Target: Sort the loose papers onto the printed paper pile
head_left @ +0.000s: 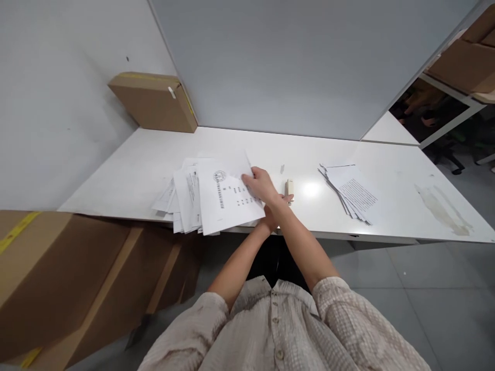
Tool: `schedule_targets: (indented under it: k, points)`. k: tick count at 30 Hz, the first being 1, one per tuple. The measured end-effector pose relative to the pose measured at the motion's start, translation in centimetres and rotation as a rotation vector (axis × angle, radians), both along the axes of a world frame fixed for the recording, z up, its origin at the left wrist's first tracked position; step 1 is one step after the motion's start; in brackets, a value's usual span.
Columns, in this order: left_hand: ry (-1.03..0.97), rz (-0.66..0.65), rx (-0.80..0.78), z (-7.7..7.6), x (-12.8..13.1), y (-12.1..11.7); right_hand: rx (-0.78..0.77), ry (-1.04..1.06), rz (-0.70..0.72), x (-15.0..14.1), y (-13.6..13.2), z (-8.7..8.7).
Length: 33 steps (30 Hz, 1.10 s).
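Observation:
My right hand (261,184) is closed on the right edge of a printed document (228,198) with a round stamp near its top. That document overlaps a spread pile of printed papers (185,198) to its left. Beneath my right wrist my left arm crosses over to the right. Mostly hidden there, my left hand (286,199) shows a few fingers closed around the near end of a small cream stapler (290,186). Farther right lies a fanned stack of printed sheets (350,190), apart from both hands.
The white table (390,175) backs onto a grey panel (290,67). A cardboard box (158,105) leans in the left corner. Large cardboard boxes (58,273) stand below the table's left front edge. More boxes (464,64) sit on a shelf at the far right.

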<state>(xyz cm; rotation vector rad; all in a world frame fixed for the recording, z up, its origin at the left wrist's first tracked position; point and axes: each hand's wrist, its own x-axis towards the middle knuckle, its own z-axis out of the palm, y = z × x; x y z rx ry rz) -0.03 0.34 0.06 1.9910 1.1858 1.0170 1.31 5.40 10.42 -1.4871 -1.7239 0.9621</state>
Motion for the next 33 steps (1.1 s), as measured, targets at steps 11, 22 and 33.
schedule_targets:
  k: [11, 22, 33]
  points:
    - [0.177, 0.032, 0.173, -0.3, 0.6, 0.5, 0.213, -0.302, -0.396, 12.9, -0.8, -2.5]
    - [0.203, 0.043, 0.225, -0.4, 0.5, 0.4, -0.082, -0.836, -0.615, 27.3, -2.7, -6.3]
    - [0.221, 0.046, 0.237, -0.3, 0.4, 0.4, -0.140, -0.874, -0.583, 26.8, -1.5, -5.3]
